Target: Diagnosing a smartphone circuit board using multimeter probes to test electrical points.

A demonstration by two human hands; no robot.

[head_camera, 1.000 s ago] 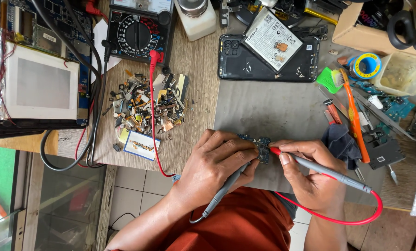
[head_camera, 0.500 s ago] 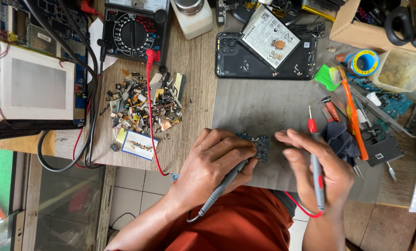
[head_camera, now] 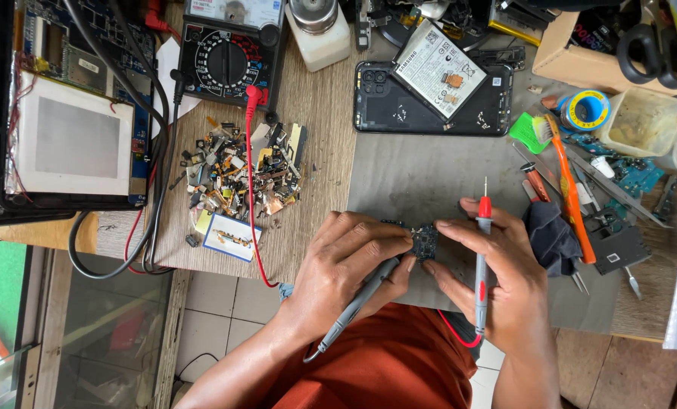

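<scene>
Circuit board: a small dark rectangular circuit board [head_camera: 424,241] is pinched between the fingertips of both hands, just above a grey rectangular work mat [head_camera: 422,178], near the front edge of the bench, in the middle.
Left hand: the left hand [head_camera: 350,269] is closed; its fingertips grip the board's left edge while a grey pen-shaped test probe [head_camera: 357,307] is tucked under the fingers, tip towards the board.
Right hand: the right hand [head_camera: 497,280] is closed on the board's right edge with thumb and forefinger; a red-tipped test probe [head_camera: 482,250] is held upright between the other fingers, its needle pointing to the far side.
Handling: the board is judged light, stiff and fragile; it is best taken by its bare edges, as is done here, and not by the populated face.
Probes: two are counted, one grey, one red.
Meter: one black analogue multimeter with a round dial [head_camera: 229,57] stands far left, with a red lead [head_camera: 252,163] running from it towards the near side.
Phone: one opened black phone body [head_camera: 388,106] lies beyond the mat, with one white battery [head_camera: 437,68] resting on it.
Scrap parts: one heap of small metal parts [head_camera: 240,174] lies left of the mat; its pieces are too many to count.
Brush: one orange-handled toothbrush [head_camera: 569,189] lies at the right.
Tape: one blue-and-yellow tape roll [head_camera: 584,110] sits far right.
</scene>
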